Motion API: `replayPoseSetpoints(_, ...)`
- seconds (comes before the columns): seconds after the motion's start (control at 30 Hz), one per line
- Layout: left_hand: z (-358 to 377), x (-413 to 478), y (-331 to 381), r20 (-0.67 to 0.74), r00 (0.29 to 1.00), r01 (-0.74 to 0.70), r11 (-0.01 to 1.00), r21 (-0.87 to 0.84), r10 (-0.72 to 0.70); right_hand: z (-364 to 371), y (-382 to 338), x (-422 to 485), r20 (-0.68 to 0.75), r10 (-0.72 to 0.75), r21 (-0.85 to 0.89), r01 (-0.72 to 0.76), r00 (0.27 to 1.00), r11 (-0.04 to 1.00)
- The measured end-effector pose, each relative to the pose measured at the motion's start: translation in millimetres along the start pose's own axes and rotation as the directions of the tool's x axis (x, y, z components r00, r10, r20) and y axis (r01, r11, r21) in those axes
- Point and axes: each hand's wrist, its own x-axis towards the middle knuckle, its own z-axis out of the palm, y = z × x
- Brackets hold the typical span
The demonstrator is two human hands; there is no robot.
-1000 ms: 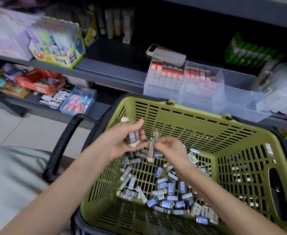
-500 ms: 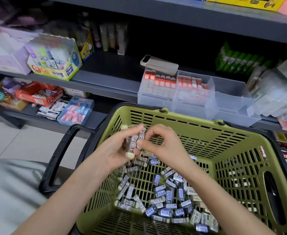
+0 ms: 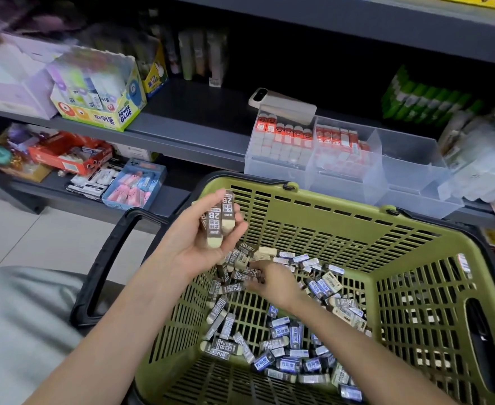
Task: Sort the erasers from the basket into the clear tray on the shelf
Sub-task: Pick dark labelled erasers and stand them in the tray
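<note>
Olive-green plastic basket (image 3: 328, 229), slatted walls, black handle (image 3: 106, 258) folded down over its left rim. It stands just in front of the grey shelf (image 3: 187, 141).

Left hand (image 3: 199, 238): palm up, above the basket's far-left corner. Fingers and thumb curl round a small bundle of brown-sleeved 2B erasers (image 3: 215, 220), held side by side with cream ends showing at the bottom.

Right hand (image 3: 272, 280): down inside the basket, on the loose erasers near the middle of the floor. Motion-blurred; cannot tell whether the fingers grip anything.

Basket floor: loose erasers (image 3: 295, 343) lie scattered and overlapping. More brown-sleeved ones lie toward the left wall, blue-sleeved erasers (image 3: 284, 363) toward the near and right sides.

Clear tray (image 3: 409, 182): on the shelf at its front edge, directly behind the basket's far rim, toward the shelf's right end. Dividers split it into three compartments. The left and middle compartments hold red-and-white erasers (image 3: 293, 135) standing in rows.

Other items: a beige phone (image 3: 281, 105) lies on the shelf, touching the tray's back-left corner. A glue-stick display box (image 3: 100, 109) marked POWER GLUE sits toward the shelf's left end. Green packets (image 3: 424, 100) stand at the back right. On the lower shelf, a blue box of pink and blue erasers (image 3: 135, 185) sits near the front edge, with a red box (image 3: 68, 154) to its left.
</note>
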Motion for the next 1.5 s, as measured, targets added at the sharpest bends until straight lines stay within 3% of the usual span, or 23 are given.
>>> replayPoseSetpoints(0.07, -1, 1, 0, 0.0, 1.0, -0.005, 1.0, -0.019, 0.005, 23, 5, 11, -0.056, -0.031, -0.223, 0.018, 0.998, 0.975)
replayPoseSetpoints(0.13, 0, 1, 0, -0.001, 1.0, -0.007, 1.0, -0.013, 0.007, 39, 6, 19, -0.104, -0.047, -0.318, 0.012, 0.993, 0.948)
replayPoseSetpoints(0.3, 4, 1, -1, 0.041, 0.999, 0.008, 0.999, 0.037, -0.01, 60, 7, 24, -0.138, -0.028, -0.38, -0.026, 0.99, 0.925)
replayPoseSetpoints(0.47, 3, 2, -3, 0.072, 0.997, -0.017, 0.999, 0.052, 0.013, 59, 24, 16, -0.158, -0.244, -0.527, 0.127, 0.957, 0.841)
replayPoseSetpoints(0.53, 4, 3, -4, 0.055, 0.998, -0.037, 0.995, 0.088, 0.032, 53, 28, 8, -0.153, -0.213, -0.532, 0.101, 0.965, 0.84)
replayPoseSetpoints(0.63, 5, 5, -6, -0.005, 0.996, -0.082, 0.97, 0.229, 0.085, 30, 18, -9, -0.229, -0.084, -0.321, 0.006, 0.97, 0.947)
replayPoseSetpoints(0.7, 4, 5, -8, -0.025, 0.992, -0.105, 0.927, 0.36, 0.123, 3, 2, -22, -0.281, 0.046, 0.075, -0.026, 0.959, 0.997)
replayPoseSetpoints(0.77, 3, 6, -10, -0.028, 0.987, -0.132, 0.893, 0.43, 0.159, -30, -14, -33, -0.348, 0.145, 0.458, 0.033, 0.926, 0.888)
replayPoseSetpoints(0.83, 2, 7, -12, -0.026, 0.983, -0.156, 0.892, 0.425, 0.184, -65, -30, -45, -0.453, 0.181, 0.64, 0.176, 0.873, 0.748)
replayPoseSetpoints(0.93, 11, 8, -15, 0.05, 0.984, -0.178, 0.923, 0.34, 0.172, -101, -55, -56, -0.526, 0.162, 0.686, 0.304, 0.835, 0.661)
replayPoseSetpoints(1.07, 33, 12, -21, 0.126, 0.976, -0.205, 0.94, 0.272, 0.176, -119, -77, -64, -0.513, 0.154, 0.632, 0.25, 0.845, 0.733)
replayPoseSetpoints(1.23, 50, 17, -26, 0.095, 0.978, -0.202, 0.947, 0.249, 0.184, -128, -79, -76, -0.548, 0.112, 0.519, 0.232, 0.829, 0.822)
replayPoseSetpoints(1.37, 61, 22, -25, 0.06, 0.983, -0.183, 0.961, 0.205, 0.174, -137, -74, -78, -0.538, 0.091, 0.645, 0.34, 0.838, 0.684)
replayPoseSetpoints(1.5, 65, 25, -23, 0.043, 0.99, -0.138, 0.98, 0.144, 0.134, -151, -70, -75, -0.477, 0.152, 0.764, 0.323, 0.866, 0.559)
